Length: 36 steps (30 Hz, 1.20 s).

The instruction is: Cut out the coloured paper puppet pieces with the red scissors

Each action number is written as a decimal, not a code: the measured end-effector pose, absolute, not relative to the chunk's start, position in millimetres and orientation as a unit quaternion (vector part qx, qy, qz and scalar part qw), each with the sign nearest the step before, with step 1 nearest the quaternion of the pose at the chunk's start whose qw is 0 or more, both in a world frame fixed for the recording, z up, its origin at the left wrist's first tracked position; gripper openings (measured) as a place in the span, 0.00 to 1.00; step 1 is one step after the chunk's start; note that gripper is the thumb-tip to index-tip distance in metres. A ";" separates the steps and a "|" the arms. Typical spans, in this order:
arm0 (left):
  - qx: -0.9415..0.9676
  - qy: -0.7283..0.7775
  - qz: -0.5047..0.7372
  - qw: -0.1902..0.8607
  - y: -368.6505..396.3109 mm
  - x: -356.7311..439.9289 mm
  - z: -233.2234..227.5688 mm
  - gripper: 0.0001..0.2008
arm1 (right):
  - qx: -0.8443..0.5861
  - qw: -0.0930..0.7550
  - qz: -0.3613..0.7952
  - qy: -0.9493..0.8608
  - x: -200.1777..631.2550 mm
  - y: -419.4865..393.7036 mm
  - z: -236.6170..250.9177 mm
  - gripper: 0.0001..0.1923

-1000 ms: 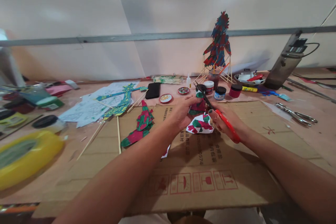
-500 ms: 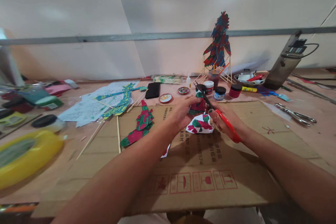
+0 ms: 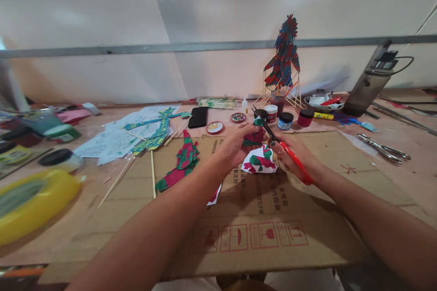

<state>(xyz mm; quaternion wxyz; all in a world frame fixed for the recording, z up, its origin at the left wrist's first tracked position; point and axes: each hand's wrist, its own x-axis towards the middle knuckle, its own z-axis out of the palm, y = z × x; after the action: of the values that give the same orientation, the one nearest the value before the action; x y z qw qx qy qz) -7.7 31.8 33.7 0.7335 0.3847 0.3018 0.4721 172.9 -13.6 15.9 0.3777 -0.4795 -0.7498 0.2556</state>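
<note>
My left hand (image 3: 236, 144) is closed on a piece of painted paper (image 3: 253, 139), crimson and green, held above the cardboard. In my right hand (image 3: 294, 151) are red-handled scissors (image 3: 296, 163), their dark blades pointing up and left across the paper's right edge. Below both hands lies a white-edged paper scrap (image 3: 259, 160) with crimson and green paint. A painted paper figure (image 3: 187, 154) in the same colours rests on the cardboard sheet (image 3: 266, 254) to the left. Part of another scrap (image 3: 214, 196) shows beside my left forearm.
Behind the hands stand paint jars (image 3: 286, 121), a glue bottle (image 3: 245, 105) and a black phone (image 3: 198, 117). A feathered red-blue figure (image 3: 286, 52) stands on sticks at the back. Silver scissors (image 3: 384, 149) and a bottle (image 3: 370, 84) are right; a yellow ring-shaped object (image 3: 64, 191) is left.
The hands, scissors and held paper stay nearly in place. The whole view has shifted very slightly.
</note>
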 end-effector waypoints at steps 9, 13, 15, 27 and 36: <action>0.403 0.293 0.468 0.730 34.9 -8.1 30.9 0.02 | -0.493 0.379 0.261 -0.739 172.9 -14.7 12.8 0.31; 0.411 0.282 0.462 0.734 36.2 -9.3 30.2 0.03 | -0.492 0.376 0.245 -0.746 172.7 -13.9 14.4 0.33; 0.412 0.277 0.459 0.737 36.6 -10.2 30.6 0.03 | -0.490 0.376 0.242 -0.748 172.5 -13.8 15.4 0.33; 0.411 0.318 0.476 0.709 45.6 -20.4 30.5 0.03 | -0.506 0.369 0.226 -0.746 175.3 -11.6 14.6 0.28; 0.393 0.323 0.484 0.712 46.8 -19.5 29.1 0.02 | -0.514 0.382 0.251 -0.726 174.5 -11.7 13.6 0.25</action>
<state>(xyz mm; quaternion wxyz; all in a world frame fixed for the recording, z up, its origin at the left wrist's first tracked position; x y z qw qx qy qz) -19.5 46.8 29.1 0.7115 0.3930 0.3233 0.4845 174.5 -11.7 13.6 0.3820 -0.5145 -0.7257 0.2505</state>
